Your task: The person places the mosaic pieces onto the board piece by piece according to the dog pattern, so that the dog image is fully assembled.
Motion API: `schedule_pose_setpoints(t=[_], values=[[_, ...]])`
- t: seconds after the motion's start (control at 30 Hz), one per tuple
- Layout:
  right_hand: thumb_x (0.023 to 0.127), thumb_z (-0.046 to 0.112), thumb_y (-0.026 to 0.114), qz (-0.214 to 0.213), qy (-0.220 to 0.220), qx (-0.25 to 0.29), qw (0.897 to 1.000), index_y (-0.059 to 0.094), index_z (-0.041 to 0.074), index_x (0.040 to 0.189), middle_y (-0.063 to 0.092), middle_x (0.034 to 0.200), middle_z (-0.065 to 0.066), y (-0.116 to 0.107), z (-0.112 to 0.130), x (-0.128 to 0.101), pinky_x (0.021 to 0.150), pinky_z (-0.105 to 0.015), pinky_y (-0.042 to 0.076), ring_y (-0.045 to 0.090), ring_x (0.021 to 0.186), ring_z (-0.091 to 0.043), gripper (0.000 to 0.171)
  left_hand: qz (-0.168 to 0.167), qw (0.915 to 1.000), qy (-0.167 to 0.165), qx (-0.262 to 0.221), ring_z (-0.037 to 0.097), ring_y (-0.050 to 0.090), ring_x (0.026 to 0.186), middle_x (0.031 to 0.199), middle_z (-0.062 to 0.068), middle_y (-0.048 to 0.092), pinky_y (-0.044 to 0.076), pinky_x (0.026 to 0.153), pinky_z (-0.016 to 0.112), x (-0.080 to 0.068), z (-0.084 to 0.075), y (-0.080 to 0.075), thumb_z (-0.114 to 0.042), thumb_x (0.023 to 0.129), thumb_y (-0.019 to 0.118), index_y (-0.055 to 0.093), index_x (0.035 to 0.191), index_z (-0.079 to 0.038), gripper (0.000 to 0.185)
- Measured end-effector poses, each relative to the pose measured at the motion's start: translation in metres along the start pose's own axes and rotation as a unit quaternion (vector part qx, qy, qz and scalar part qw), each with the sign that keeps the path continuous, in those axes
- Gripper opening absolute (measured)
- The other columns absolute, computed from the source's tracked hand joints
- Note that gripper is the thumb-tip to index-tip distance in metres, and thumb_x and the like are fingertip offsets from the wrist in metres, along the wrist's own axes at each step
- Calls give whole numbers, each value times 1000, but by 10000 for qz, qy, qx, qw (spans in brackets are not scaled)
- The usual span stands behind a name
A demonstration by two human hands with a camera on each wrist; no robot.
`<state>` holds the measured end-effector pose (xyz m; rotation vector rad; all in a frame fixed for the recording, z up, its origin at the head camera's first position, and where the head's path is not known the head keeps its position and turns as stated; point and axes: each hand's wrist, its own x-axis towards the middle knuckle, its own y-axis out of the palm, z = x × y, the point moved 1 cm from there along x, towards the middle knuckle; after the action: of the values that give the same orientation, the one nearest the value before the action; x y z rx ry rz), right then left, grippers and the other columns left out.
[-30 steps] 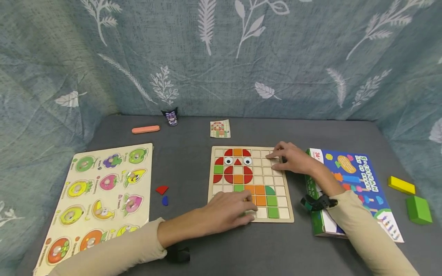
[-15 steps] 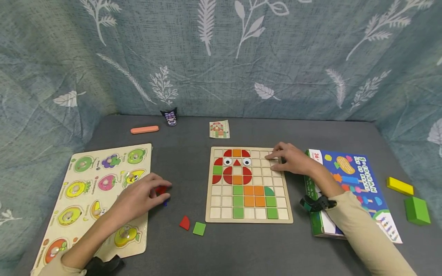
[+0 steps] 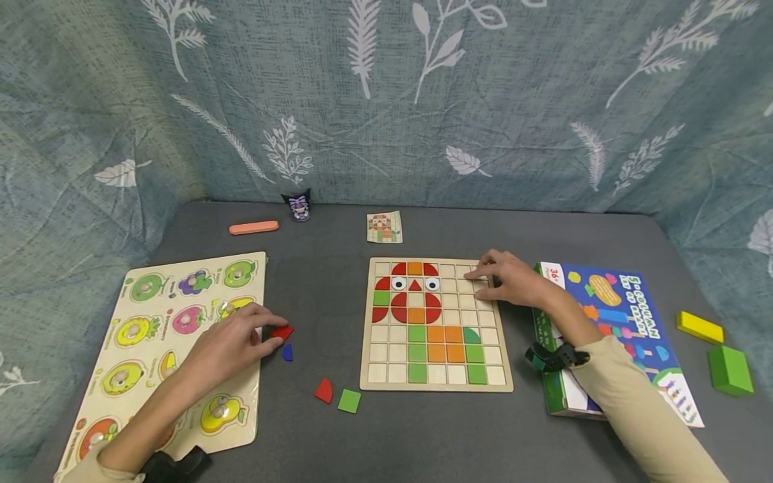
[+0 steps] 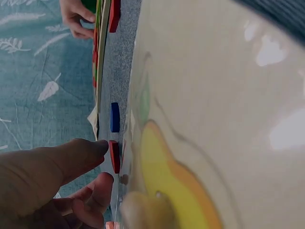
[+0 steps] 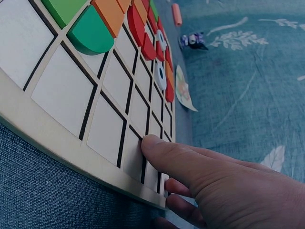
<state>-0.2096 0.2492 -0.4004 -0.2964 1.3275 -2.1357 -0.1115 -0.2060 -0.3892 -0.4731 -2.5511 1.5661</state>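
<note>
My left hand (image 3: 232,339) is at the left, over the right edge of the fruit puzzle board (image 3: 232,433). Its thumb and index finger are spread beside a flat red quarter-round tile (image 3: 282,332), also seen edge-on in the left wrist view (image 4: 114,156). A small blue tile (image 3: 288,352) lies just below it. My right hand (image 3: 510,276) rests on the upper right corner of the wooden grid board (image 3: 437,387), fingers relaxed, with the thumb on a bare square in the right wrist view. Red, orange and green tiles and two eye tiles (image 3: 398,283) sit in the grid.
A red quarter-round tile (image 3: 323,390) and a green square tile (image 3: 349,400) lie left of the grid. A pattern card (image 3: 384,227), small figurine (image 3: 299,205) and orange stick (image 3: 253,228) are behind. At right are a blue game box (image 3: 610,315), yellow block (image 3: 699,327) and green block (image 3: 731,370).
My left hand has moved left from the grid to the red and blue tiles, then drawn back slightly, uncovering them. A red and a green tile now show below. The right hand stays still.
</note>
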Motion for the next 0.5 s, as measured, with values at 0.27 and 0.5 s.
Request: schedule_pose_setpoints(t=[0.27,0.5], values=[[89,20,70,-1,-8,-2,10000,66,8,125,55,120,-18,0,-1,0,76,-37,35,46,95,-26,38,-85,10000,23,-43,2,51,70,101,3,64,39,55,20,-3,3,-1,-14,83,74,75,106,-14,23],[89,19,70,-26,-59,33,10000,67,7,124,55,120,-19,1,-1,0,76,-37,36,46,96,-27,38,-82,9998,121,94,7,53,71,97,2,64,37,55,21,-1,2,0,-13,82,75,77,102,-15,20]])
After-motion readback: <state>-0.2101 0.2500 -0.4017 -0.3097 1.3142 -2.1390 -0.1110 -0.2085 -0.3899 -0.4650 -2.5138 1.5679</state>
